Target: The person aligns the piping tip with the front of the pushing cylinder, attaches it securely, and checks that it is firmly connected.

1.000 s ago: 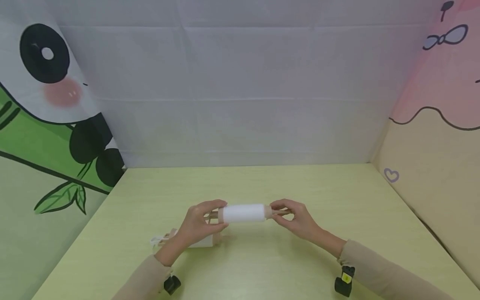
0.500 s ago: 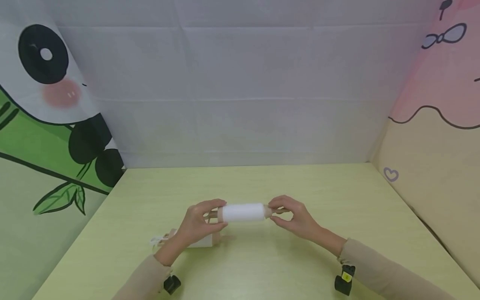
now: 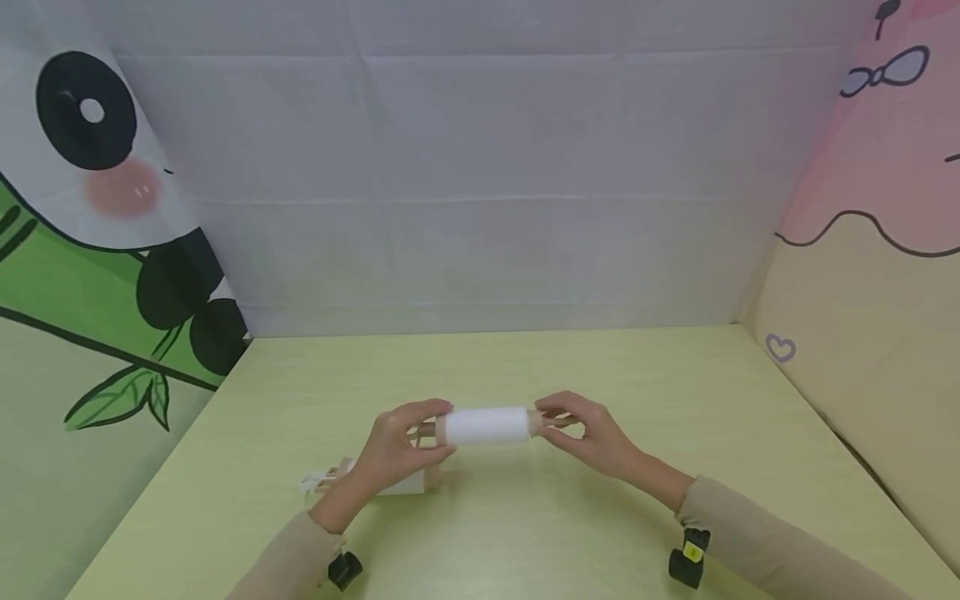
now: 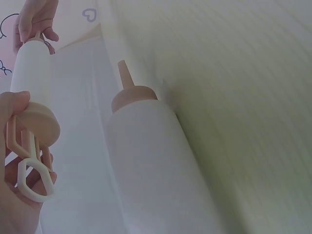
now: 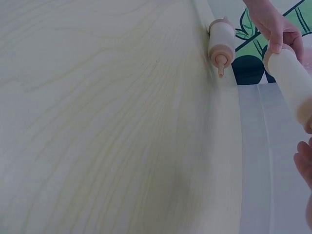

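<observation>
A large decorating syringe (image 3: pixel 487 426) with a white barrel and beige ends is held level above the table. My left hand (image 3: pixel 393 437) grips its handle end, thumb and fingers on the beige cap. In the left wrist view, a white ring plunger and beige finger loops hang by the left palm. The right hand (image 3: pixel 600 442) pinches the narrow nozzle at the opposite end. A second white-and-beige syringe (image 4: pixel 146 141) lies on the table below the left hand, which partly covers it in the head view.
The pale wood-grain table (image 3: pixel 510 542) reaches back to a grey-white cloth wall (image 3: pixel 487 208). Printed cloth panels stand at both sides. A small black wrist camera (image 3: pixel 345 571) sits on the left sleeve and another camera (image 3: pixel 687 562) on the right.
Over the last second my right hand has shifted slightly left along the nozzle, toward the barrel. The left hand, held syringe and table syringe look unchanged.
</observation>
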Action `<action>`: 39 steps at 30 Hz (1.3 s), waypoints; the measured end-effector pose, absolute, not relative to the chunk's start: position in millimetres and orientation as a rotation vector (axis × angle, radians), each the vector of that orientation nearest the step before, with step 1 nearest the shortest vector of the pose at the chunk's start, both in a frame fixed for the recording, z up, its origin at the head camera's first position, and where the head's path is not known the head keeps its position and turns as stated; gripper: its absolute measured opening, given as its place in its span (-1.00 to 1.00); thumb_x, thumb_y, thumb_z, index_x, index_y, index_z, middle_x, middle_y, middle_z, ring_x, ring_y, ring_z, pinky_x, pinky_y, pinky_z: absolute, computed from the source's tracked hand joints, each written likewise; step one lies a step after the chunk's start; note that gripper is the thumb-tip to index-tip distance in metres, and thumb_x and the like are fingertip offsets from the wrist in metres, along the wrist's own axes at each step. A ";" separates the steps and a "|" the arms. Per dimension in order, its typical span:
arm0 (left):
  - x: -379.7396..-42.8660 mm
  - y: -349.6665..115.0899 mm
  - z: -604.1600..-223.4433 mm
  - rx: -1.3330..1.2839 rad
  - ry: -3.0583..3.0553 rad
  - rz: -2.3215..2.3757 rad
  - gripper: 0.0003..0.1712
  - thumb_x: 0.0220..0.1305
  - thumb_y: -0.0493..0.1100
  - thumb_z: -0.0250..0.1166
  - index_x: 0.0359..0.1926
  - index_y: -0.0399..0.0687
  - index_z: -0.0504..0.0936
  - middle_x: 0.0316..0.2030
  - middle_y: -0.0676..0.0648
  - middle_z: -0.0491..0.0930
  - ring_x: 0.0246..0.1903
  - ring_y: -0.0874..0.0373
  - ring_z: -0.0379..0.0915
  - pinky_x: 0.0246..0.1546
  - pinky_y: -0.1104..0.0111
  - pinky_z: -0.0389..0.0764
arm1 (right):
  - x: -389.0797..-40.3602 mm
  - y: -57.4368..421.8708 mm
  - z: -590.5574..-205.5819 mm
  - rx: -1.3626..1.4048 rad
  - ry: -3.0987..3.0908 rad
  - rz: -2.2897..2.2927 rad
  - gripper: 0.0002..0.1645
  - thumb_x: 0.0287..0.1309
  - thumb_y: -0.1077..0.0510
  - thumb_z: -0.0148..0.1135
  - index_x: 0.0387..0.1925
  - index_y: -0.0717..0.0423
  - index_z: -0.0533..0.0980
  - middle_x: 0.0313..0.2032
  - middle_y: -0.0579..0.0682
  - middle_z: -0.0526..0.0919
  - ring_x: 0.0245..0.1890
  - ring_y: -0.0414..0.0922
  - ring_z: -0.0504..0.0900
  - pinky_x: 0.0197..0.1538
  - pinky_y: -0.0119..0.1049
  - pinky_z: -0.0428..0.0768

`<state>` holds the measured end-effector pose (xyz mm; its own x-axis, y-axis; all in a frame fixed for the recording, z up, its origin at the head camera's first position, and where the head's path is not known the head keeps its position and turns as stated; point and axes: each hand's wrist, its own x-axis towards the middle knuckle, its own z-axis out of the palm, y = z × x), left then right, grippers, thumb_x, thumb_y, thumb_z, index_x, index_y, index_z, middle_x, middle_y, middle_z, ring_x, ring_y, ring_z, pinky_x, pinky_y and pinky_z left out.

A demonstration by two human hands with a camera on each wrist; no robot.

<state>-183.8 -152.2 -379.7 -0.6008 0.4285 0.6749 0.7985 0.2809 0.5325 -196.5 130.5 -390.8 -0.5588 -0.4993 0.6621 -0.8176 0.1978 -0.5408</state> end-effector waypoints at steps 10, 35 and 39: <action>-186.4 -153.8 -382.7 -1.098 -2.153 -1.229 -0.47 -0.42 -0.60 0.44 -0.24 -0.48 0.54 -0.28 -0.38 0.57 -0.37 -0.19 0.56 -0.48 0.26 0.64 | -198.0 127.8 -390.7 1.295 -2.085 1.326 -0.57 -0.25 0.56 0.31 -0.22 0.39 0.45 -0.25 0.24 0.52 -0.27 0.09 0.56 -0.36 -0.10 0.65; -205.9 -165.0 -413.3 -1.086 -2.170 -1.181 -0.46 -0.34 -0.46 0.49 -0.17 -0.28 0.59 -0.20 -0.22 0.61 -0.26 -0.07 0.57 -0.41 0.34 0.64 | -199.8 129.2 -389.8 1.292 -2.110 1.357 -0.59 -0.22 0.52 0.33 -0.21 0.38 0.47 -0.26 0.22 0.54 -0.32 0.06 0.61 -0.37 -0.18 0.65; -206.7 -166.5 -414.4 -1.076 -2.177 -1.174 -0.47 -0.33 -0.43 0.49 -0.17 -0.25 0.60 -0.19 -0.19 0.61 -0.25 -0.05 0.57 -0.38 0.38 0.64 | -198.5 129.5 -390.0 1.265 -2.120 1.339 -0.51 -0.26 0.50 0.37 -0.17 0.41 0.44 -0.23 0.23 0.52 -0.32 0.07 0.60 -0.37 -0.23 0.65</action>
<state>-206.7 -166.5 -414.4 -0.6000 0.4257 0.6774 0.7998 0.3363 0.4971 -198.5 129.5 -390.0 -0.5506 -0.5056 0.6642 -0.8171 0.1635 -0.5529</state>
